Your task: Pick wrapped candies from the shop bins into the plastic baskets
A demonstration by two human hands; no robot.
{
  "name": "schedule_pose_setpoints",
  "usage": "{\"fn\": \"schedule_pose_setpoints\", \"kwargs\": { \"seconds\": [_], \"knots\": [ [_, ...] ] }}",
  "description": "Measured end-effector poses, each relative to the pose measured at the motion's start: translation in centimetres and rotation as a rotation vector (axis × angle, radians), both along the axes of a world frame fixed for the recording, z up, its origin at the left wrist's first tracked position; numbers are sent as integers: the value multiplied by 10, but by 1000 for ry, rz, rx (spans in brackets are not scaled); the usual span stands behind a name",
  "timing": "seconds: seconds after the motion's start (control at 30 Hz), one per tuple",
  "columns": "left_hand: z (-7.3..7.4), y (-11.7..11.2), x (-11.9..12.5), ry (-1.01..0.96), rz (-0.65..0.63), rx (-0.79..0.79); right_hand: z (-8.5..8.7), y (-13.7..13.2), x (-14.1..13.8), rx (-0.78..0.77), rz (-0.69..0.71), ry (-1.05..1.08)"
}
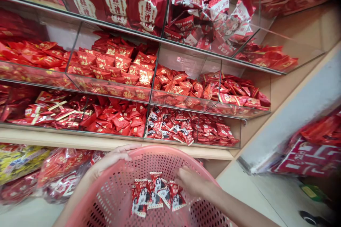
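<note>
A pink perforated plastic basket is tilted against the shelf's front edge. My left hand grips its far left rim, fingers wrapped over the edge. Inside lie several small red-and-white wrapped candies printed with a figure. My right hand is in the basket just right of these candies. Its fingers are curled and slightly blurred, so whatever they may hold is hidden. Above the basket, matching wrapped candies fill a bottom compartment of the shelf.
Clear-fronted shelf compartments hold red packets, larger red bags and other red sweets. A wooden shelf edge runs behind the basket. Bulk plastic bags sit below at left; red packages are at right.
</note>
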State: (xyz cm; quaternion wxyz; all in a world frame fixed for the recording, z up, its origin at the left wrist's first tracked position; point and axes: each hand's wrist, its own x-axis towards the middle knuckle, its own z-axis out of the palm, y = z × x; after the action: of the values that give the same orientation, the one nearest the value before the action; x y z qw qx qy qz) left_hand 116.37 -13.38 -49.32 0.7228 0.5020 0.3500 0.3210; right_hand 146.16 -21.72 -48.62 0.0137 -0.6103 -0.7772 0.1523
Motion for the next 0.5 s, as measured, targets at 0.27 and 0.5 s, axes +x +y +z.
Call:
{"fn": "schedule_pose_setpoints", "kwargs": {
  "seconds": [0.27, 0.5],
  "knots": [
    [12, -5, 6, -18, -58, -84, 93, 37, -28, 396, 42, 9],
    [7, -1, 2, -40, -49, -73, 107, 87, -47, 843, -145, -233]
  ]
}}
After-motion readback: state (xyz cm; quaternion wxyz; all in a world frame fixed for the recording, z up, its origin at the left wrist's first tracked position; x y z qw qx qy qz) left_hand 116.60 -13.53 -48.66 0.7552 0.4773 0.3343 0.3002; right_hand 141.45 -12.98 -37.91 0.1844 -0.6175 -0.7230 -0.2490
